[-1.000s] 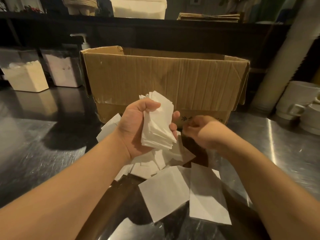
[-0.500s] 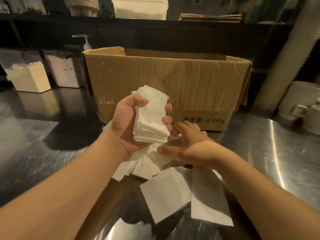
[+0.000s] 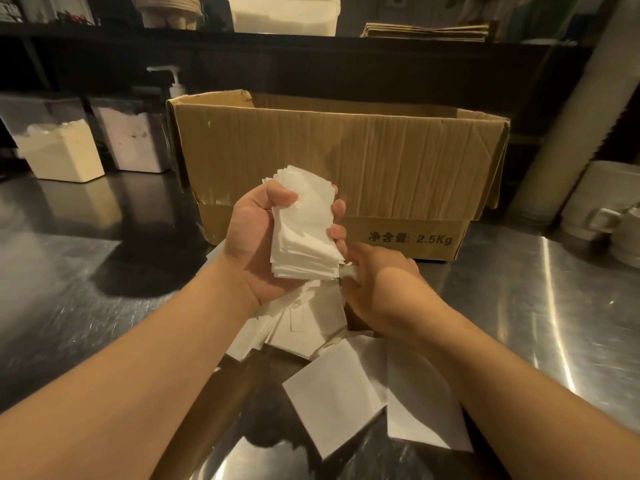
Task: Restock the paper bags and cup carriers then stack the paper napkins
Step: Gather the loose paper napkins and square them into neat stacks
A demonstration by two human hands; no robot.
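Note:
My left hand (image 3: 256, 244) grips an upright stack of white paper napkins (image 3: 304, 230), thumb on the near face and fingertips curled round the far edge. My right hand (image 3: 384, 289) is just right of and below the stack, fingers curled and pinching a napkin at the stack's lower corner. Loose napkins (image 3: 304, 327) lie in a heap on the steel counter (image 3: 519, 306) under both hands, and two larger white sheets (image 3: 336, 393) lie flat nearer me.
An open cardboard box (image 3: 346, 157) marked 2.5Kg stands right behind my hands. Two tubs of powder (image 3: 62, 150) and a pump bottle (image 3: 175, 83) sit back left. White mugs (image 3: 602, 202) and a white column stand at the right. Folded brown paper (image 3: 426, 31) lies on the dark shelf.
My right hand dipped to the loose pile, then rose to the stack's lower right corner holding a napkin. My left hand shifted the stack slightly up and left.

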